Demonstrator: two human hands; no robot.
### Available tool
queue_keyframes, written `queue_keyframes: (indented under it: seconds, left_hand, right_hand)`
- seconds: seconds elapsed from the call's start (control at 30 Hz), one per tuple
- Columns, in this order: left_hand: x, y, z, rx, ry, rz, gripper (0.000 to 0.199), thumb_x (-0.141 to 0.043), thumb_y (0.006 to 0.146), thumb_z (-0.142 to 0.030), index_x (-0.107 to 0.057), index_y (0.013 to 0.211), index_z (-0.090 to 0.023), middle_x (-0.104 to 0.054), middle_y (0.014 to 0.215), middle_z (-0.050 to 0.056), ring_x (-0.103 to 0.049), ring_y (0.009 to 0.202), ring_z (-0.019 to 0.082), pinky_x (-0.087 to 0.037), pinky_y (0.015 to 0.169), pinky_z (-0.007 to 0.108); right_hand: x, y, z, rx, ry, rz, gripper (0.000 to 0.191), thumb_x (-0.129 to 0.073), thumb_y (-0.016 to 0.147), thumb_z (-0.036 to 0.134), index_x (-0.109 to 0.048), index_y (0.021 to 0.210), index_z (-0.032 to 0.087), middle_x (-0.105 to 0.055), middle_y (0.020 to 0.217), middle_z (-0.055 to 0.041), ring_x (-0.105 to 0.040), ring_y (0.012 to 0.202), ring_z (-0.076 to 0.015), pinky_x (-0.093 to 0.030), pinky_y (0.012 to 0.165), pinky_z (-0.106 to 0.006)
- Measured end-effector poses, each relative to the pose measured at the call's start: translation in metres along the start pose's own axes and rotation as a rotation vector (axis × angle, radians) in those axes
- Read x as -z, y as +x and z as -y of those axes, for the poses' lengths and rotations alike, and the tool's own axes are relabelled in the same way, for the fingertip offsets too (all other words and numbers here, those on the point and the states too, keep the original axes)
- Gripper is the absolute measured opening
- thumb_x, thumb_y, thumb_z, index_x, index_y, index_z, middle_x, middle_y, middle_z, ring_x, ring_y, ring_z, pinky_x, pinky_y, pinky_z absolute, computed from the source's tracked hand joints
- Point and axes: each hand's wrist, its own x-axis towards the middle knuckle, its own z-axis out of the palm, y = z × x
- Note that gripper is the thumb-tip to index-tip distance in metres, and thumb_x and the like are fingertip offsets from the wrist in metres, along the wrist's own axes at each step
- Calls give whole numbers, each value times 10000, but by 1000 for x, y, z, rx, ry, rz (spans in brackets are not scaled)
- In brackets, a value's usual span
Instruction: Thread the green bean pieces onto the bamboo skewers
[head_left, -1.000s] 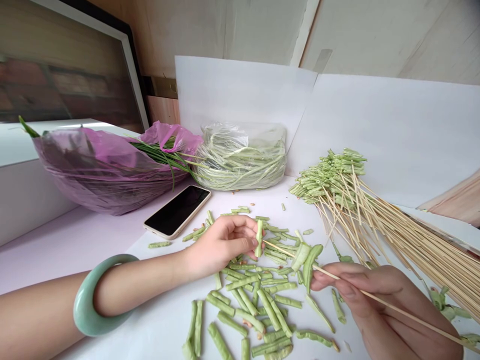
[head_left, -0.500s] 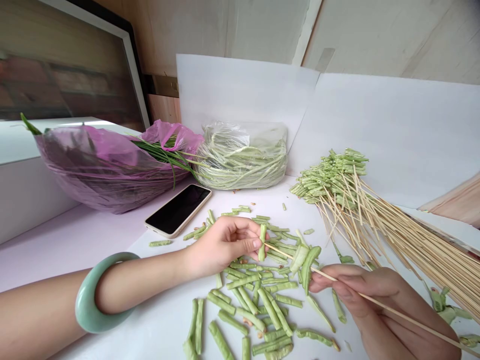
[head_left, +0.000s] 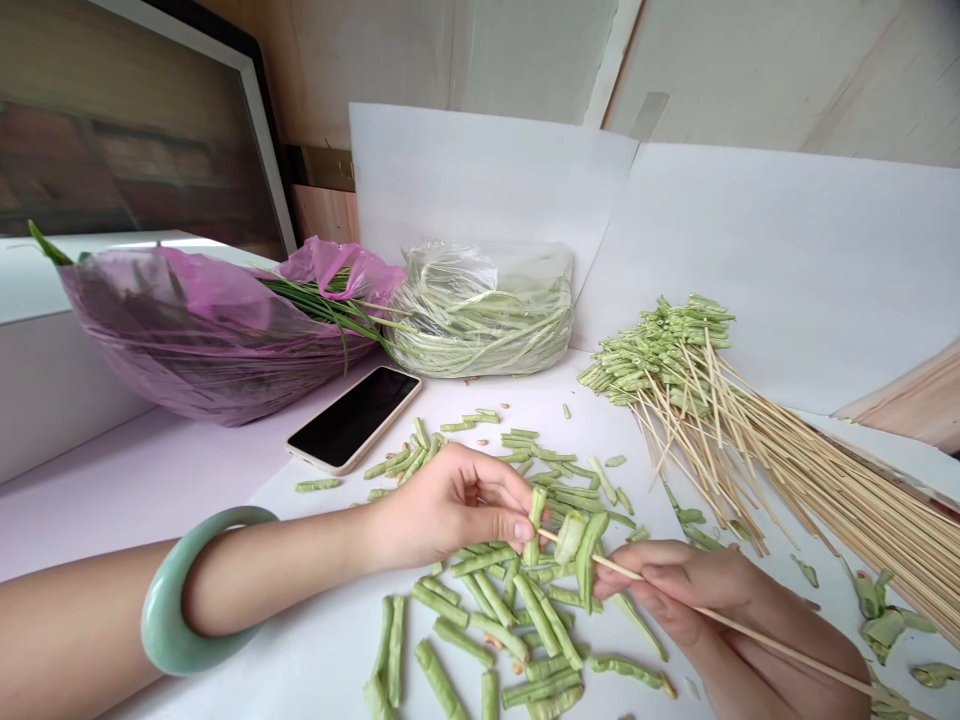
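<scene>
My left hand (head_left: 450, 510), wearing a pale green jade bangle (head_left: 159, 590), pinches a short green bean piece (head_left: 535, 525) upright between thumb and fingers. My right hand (head_left: 675, 590) grips a long bamboo skewer (head_left: 757, 645), whose tip reaches the held piece. Flattened green bean pods (head_left: 589, 550) sit along the skewer's front end, though any piercing is hidden. Many cut bean pieces (head_left: 495, 600) lie scattered on white paper (head_left: 322, 585) beneath and between my hands.
At the right lies a bundle of skewers loaded with bean pieces (head_left: 660, 350). Behind stand a clear bag of long beans (head_left: 480, 320) and a pink bag with chives (head_left: 202, 330). A phone (head_left: 352, 418) lies back left. Bean scraps (head_left: 881, 625) lie at the lower right.
My right hand and the skewer have moved left, bringing the tip and pods closer to my left hand. My left hand and its bean piece have shifted slightly right and down.
</scene>
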Motion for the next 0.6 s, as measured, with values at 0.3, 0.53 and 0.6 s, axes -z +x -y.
queue_keyframes:
  seconds: [0.3,0.53,0.6]
  left_hand:
    - [-3,-1,5,-9,102,34,66,-686,685,-101,-650,738,-87,-651,693,18,-588,629,83,-471,662,198]
    - [1,-2,-9,-124,498,-214,222,-536,817,-260,-634,917,-87,-675,874,98,-617,810,179,-481,753,289]
    - [6,0,-19,-184,707,-333,197,-451,820,-145,-618,919,-111,-678,891,74,-616,842,169,-472,752,270]
  right_hand:
    - [-8,-5,-3,-140,87,64,190,-503,834,57,-511,847,246,-689,834,28,-679,788,-154,-574,663,-205]
    - [-2,1,-6,-307,84,-126,109,-570,839,164,-579,754,231,-693,710,-3,-681,745,-153,-572,701,-210]
    - [1,2,-7,-334,113,-191,92,-589,833,199,-587,744,223,-690,690,-20,-682,725,-163,-579,680,-226]
